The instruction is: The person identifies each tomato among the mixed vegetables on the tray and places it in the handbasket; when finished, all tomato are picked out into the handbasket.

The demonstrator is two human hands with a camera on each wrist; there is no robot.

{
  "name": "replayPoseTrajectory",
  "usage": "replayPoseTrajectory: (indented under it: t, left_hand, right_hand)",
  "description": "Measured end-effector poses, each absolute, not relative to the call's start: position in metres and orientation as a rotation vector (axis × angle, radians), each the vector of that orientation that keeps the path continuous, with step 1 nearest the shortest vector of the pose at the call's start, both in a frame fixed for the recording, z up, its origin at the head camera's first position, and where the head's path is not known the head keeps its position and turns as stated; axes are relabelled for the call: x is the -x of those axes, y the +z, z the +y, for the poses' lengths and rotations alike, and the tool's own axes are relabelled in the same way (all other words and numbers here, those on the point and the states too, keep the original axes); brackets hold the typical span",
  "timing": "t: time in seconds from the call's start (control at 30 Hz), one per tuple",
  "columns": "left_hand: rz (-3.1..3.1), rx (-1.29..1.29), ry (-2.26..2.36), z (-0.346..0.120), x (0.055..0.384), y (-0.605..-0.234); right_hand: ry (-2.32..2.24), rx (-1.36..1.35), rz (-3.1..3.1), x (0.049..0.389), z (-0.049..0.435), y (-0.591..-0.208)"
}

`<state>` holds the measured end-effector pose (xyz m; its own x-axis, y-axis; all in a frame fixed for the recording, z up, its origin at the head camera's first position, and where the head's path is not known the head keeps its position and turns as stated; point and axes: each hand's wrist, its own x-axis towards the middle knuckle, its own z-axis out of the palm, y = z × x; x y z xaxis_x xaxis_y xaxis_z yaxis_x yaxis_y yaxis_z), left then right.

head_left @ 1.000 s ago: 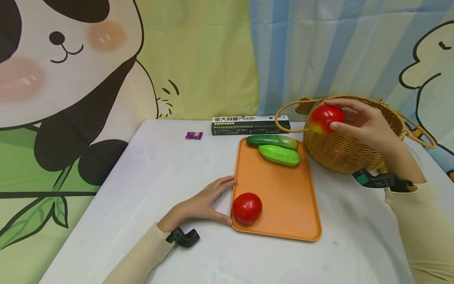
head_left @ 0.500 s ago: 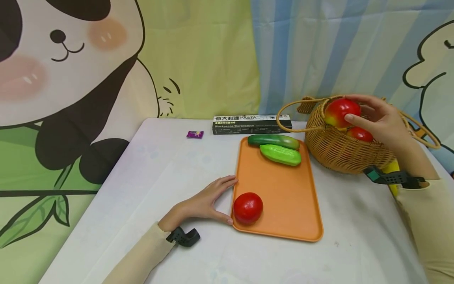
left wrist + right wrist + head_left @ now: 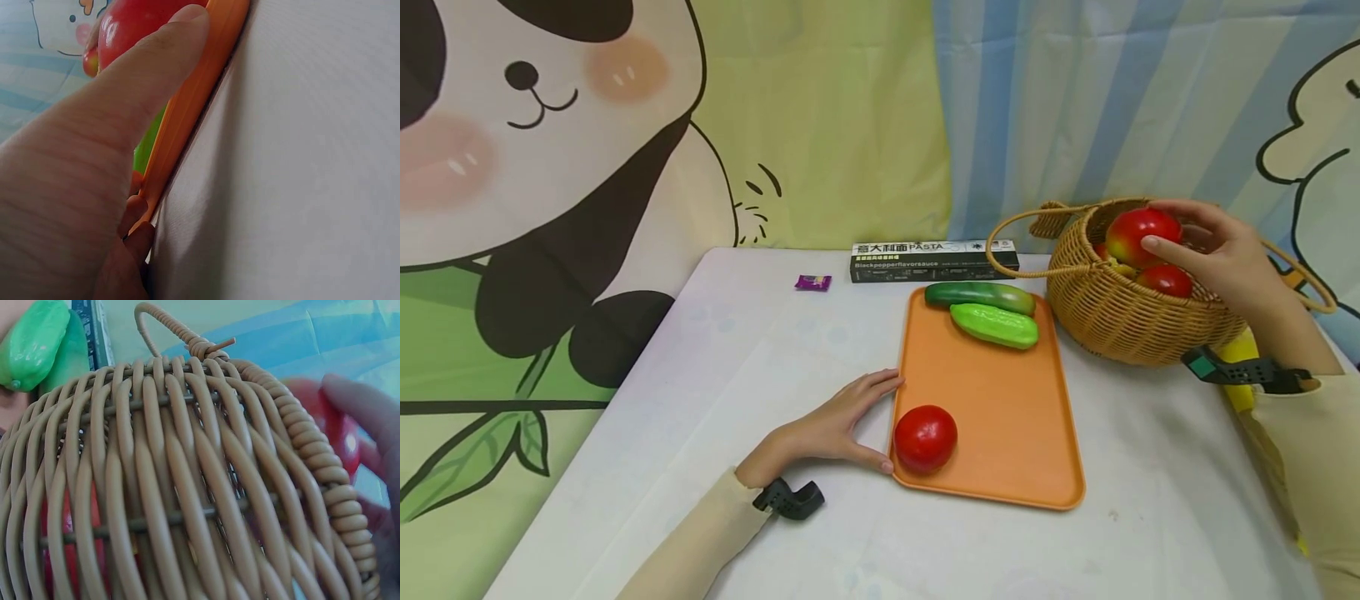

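My right hand [image 3: 1228, 254] holds a red apple [image 3: 1133, 237] with a yellowish patch at the mouth of the wicker basket [image 3: 1120, 312], thumb in front and fingers behind. In the right wrist view, the basket's weave hides part of this apple [image 3: 347, 434]. Another red fruit [image 3: 1167, 281] shows inside the basket below it. On the left, my left hand [image 3: 831, 423] rests with spread fingers against the rim of the orange tray [image 3: 992, 408]. A round red fruit [image 3: 925, 439] sits in the tray's near left corner, close to that thumb.
A dark green cucumber [image 3: 973, 294] and a light green one [image 3: 996, 326] lie at the tray's far end. Behind them stands a black pasta box [image 3: 925, 265], with a small purple packet [image 3: 813, 283] to its left. Something yellow [image 3: 1240, 371] shows under the right wrist.
My right hand has carried the apple rightward and slightly down, from in front of the basket to over its opening, revealing fruit inside. My left hand stays at the tray.
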<state>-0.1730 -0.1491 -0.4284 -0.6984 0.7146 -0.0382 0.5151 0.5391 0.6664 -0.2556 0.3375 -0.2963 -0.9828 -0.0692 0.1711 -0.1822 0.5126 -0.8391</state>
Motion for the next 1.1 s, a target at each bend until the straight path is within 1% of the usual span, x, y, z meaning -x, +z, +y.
replayPoseTrajectory:
  t: [0.2, 0.6, 1.1]
  left_hand:
    - [2.468, -1.027, 0.915, -0.149, 0.174, -0.429]
    - [2.468, -0.991, 0.916, -0.149, 0.172, -0.428]
    - [2.476, -0.992, 0.907, -0.148, 0.172, -0.428]
  right_hand:
    - [1.343, -0.126, -2.752, 0.26, 0.34, -0.296]
    - [1.072, -0.222, -2.917, 0.263, 0.334, -0.3]
    - [0.911, -0.378, -3.168, 0.271, 0.333, -0.297]
